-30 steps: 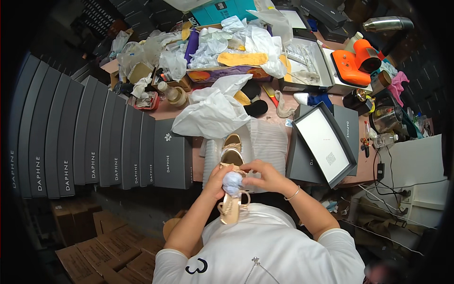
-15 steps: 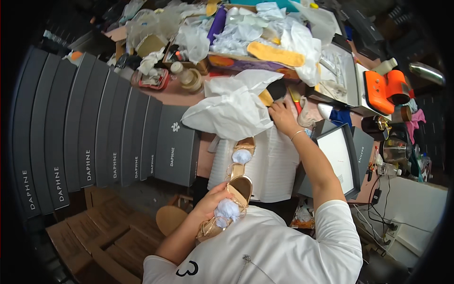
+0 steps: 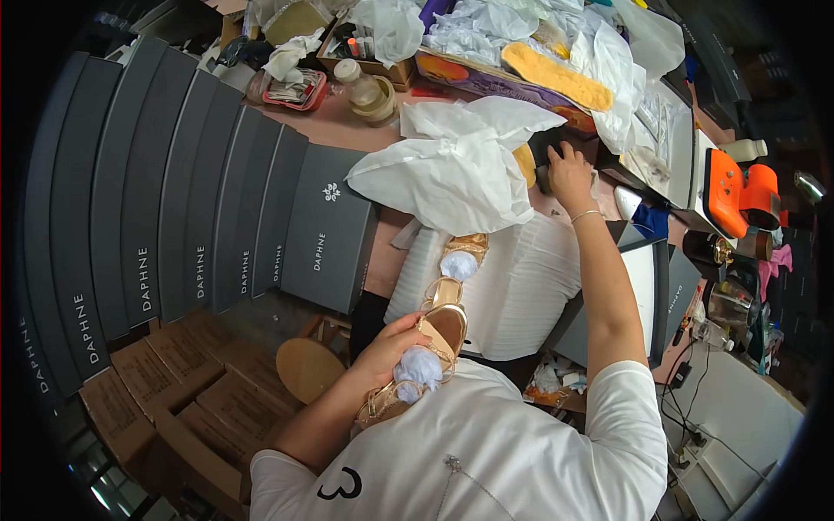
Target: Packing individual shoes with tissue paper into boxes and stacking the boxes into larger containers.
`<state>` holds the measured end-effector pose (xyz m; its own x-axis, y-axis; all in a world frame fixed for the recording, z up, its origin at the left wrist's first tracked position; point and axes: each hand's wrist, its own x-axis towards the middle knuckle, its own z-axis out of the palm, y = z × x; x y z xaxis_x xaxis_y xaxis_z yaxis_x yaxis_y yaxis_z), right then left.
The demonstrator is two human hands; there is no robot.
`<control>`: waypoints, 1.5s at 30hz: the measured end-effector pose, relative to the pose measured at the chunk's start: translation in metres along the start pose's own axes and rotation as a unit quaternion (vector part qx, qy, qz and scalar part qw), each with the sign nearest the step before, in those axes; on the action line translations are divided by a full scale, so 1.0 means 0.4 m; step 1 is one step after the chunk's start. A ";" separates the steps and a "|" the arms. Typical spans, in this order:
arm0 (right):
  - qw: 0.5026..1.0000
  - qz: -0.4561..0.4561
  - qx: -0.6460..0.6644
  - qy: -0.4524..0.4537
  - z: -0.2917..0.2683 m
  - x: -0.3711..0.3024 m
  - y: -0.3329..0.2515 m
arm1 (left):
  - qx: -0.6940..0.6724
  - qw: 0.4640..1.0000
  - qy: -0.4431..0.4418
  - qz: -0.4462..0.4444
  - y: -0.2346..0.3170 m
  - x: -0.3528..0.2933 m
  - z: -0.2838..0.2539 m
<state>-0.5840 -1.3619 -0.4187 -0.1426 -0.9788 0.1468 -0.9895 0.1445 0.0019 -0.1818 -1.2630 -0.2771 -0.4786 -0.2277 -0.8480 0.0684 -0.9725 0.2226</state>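
Note:
My left hand [image 3: 385, 354] is closed around a gold strappy high-heeled sandal [image 3: 446, 332], held close to my shirt. A pale lilac paper ball [image 3: 419, 368] is tucked in its straps. Its mate, another gold sandal [image 3: 470, 245] with a similar paper ball [image 3: 459, 266], lies on the white foam sheet [image 3: 521, 295] in front of me. Across the table, my right hand [image 3: 570, 178] has its fingers apart over a dark object [image 3: 545, 149], whose kind I cannot make out. What lies beneath the palm is hidden. Beside that hand spreads crumpled white tissue paper [image 3: 452, 169].
Dark grey shoe boxes [image 3: 330, 230] stand in a row at left, above brown cartons [image 3: 187, 369]. Toward the back are a jar [image 3: 356, 82] and a paper-filled box [image 3: 486, 87] bearing a yellow insole [image 3: 556, 76]. An orange device [image 3: 724, 193] stands at right.
My right hand has moved farther across the table and right, over where the red-handled brush was seen. The view has shifted. The left hand still holds the sandal.

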 end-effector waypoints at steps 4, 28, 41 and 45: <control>0.982 0.062 0.178 0.022 -0.189 -0.052 -0.045 | 0.000 1.000 -0.011 0.007 -0.023 -0.002 -0.017; 0.926 -0.003 0.375 -0.026 -0.488 -0.717 -0.370 | 0.272 0.951 -0.137 0.047 -0.229 -0.030 0.121; 0.911 -0.010 0.412 -0.023 -0.504 -0.779 -0.358 | 0.280 0.948 -0.130 0.075 -0.251 -0.036 0.117; 0.910 -0.014 0.415 -0.014 -0.485 -0.779 -0.350 | 0.312 0.938 -0.139 0.061 -0.235 -0.035 0.127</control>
<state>-0.3966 -1.0490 -0.2729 -0.1064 -0.9853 0.1338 -0.6675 -0.0290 -0.7441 -0.2258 -1.1659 -0.2617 -0.7163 -0.2290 -0.6592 -0.3473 -0.7024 0.6213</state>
